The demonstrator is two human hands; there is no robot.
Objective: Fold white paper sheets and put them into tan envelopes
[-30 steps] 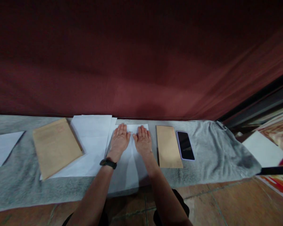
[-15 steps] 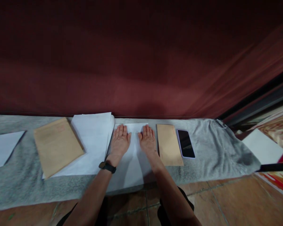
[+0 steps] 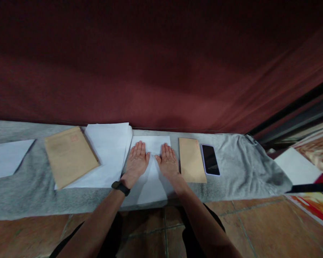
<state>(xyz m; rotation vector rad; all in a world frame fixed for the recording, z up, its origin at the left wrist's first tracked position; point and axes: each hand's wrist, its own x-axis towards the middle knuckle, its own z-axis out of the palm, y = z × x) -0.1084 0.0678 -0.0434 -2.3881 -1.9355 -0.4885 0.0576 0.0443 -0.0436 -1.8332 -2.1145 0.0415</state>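
Note:
A white sheet of paper (image 3: 152,184) lies lengthwise in front of me on a grey cloth. Flat on its left side rests my left hand (image 3: 137,158), fingers stretched forward, a dark watch on the wrist. My right hand (image 3: 167,160) lies palm down on the sheet's right side, its fingers extended too. Neither hand grips anything. Just left of the sheet is a stack of white paper (image 3: 107,147), partly covered by a large brown envelope (image 3: 71,154). A smaller brown envelope (image 3: 191,161) lies right of my right hand.
A phone (image 3: 210,160) in a pale purple case lies beyond the small envelope. Another white sheet (image 3: 8,157) is at the far left. The grey cloth (image 3: 239,165) covers the long surface; a dark red fabric (image 3: 161,79) rises behind it. Tiled floor (image 3: 258,229) shows below.
Both hands have stayed flat on the sheet, the right thumb now reaching further inward. The view has shifted slightly, so the things on the cloth appear a little higher.

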